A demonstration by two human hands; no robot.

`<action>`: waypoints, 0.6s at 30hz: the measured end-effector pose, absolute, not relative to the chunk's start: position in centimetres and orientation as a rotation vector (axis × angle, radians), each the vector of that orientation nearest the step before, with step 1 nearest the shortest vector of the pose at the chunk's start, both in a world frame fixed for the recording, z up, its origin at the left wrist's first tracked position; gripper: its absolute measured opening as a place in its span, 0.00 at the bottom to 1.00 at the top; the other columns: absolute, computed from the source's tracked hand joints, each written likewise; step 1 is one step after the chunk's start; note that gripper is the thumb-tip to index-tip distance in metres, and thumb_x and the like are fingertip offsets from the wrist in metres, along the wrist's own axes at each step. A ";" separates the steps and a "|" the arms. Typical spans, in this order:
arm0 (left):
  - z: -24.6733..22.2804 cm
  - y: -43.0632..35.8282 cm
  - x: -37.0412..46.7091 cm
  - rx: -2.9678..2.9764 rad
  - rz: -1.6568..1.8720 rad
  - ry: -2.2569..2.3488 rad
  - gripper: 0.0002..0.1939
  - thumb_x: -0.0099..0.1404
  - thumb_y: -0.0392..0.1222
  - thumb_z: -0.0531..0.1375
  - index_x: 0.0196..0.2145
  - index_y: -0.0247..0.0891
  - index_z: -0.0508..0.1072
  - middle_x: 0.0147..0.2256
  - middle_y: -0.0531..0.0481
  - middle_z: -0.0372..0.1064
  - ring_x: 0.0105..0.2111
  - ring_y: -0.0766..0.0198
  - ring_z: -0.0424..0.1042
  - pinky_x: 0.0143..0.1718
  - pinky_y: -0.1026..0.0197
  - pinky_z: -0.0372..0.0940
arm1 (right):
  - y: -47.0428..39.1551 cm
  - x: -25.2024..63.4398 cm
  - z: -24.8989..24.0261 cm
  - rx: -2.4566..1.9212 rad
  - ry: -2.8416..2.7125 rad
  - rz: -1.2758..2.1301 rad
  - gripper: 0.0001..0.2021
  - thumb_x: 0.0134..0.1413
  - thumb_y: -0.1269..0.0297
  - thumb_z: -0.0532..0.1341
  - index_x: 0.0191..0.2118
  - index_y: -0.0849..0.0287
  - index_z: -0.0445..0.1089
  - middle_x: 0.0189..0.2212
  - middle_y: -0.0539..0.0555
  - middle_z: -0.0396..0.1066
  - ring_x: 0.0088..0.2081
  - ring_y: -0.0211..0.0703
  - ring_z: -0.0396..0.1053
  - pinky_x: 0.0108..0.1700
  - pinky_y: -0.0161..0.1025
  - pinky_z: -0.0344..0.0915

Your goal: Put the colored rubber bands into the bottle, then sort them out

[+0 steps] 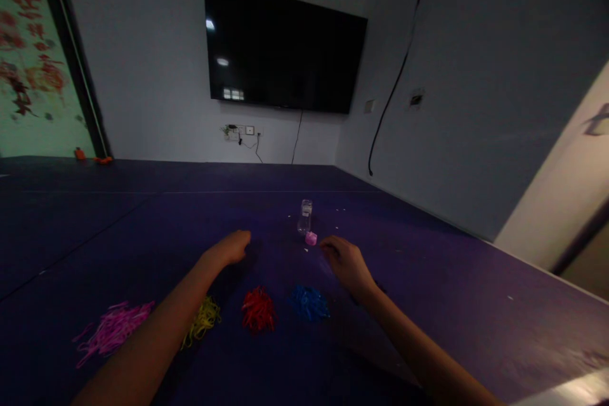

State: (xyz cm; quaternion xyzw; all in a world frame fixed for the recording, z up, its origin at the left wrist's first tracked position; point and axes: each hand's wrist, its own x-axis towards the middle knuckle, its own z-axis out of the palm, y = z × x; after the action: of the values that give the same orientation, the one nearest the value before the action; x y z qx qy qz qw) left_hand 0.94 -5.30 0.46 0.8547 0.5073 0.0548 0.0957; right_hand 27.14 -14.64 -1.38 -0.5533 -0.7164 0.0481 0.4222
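Note:
My left hand point(238, 246) is held over the mat with its fingers closed together. What they hold, if anything, is hidden. Close to the small pink cap-like piece point(311, 238), my right hand point(346, 261) has loosely bent fingers, apart from the thumb, with nothing visible in them. A clear bottle point(305, 217) stands just behind that piece. Nearer to me lie loose piles of thin bands: pink point(114, 330), yellow point(203, 320), red point(258, 309) and blue point(310, 302). My left forearm partly covers the yellow and pink piles. Something dark shows beside my right wrist, mostly hidden.
The dark purple mat point(143, 228) reaches to the walls. Small white scraps point(337, 227) dot it around the bottle. A television point(285, 44) hangs on the far wall above sockets point(242, 132), and a black cable point(397, 76) dangles at the right. Orange items point(103, 160) sit far left.

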 end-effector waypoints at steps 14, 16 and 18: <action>-0.3 -14.7 6.8 2.383 0.651 0.877 0.08 0.57 0.33 0.55 0.36 0.39 0.64 0.27 0.55 0.67 0.25 0.68 0.67 0.26 0.67 0.59 | -17.0 23.4 -5.0 -1.084 -1.553 1.067 0.19 0.43 0.48 0.63 0.26 0.63 0.76 0.21 0.55 0.72 0.22 0.40 0.69 0.27 0.38 0.67; -1.3 -15.4 7.3 2.395 0.746 0.913 0.08 0.57 0.30 0.54 0.34 0.39 0.64 0.29 0.54 0.68 0.28 0.68 0.69 0.29 0.66 0.62 | -17.0 23.6 -4.8 -1.138 -1.557 1.009 0.16 0.43 0.52 0.61 0.25 0.63 0.75 0.20 0.54 0.71 0.21 0.39 0.68 0.26 0.36 0.65; -2.0 -16.3 7.4 2.461 0.879 0.922 0.09 0.58 0.27 0.53 0.35 0.39 0.65 0.32 0.52 0.70 0.33 0.66 0.70 0.34 0.64 0.64 | -16.9 24.6 -4.0 -1.272 -1.637 0.790 0.13 0.44 0.58 0.59 0.25 0.62 0.74 0.19 0.53 0.71 0.21 0.39 0.67 0.25 0.34 0.63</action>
State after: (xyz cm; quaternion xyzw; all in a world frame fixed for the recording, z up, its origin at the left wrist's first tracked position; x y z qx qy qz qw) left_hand 7.44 -16.26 -2.04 0.8728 0.3270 0.3119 0.1844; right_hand 24.62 -16.86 -4.00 -0.5135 -0.6606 0.3187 0.4453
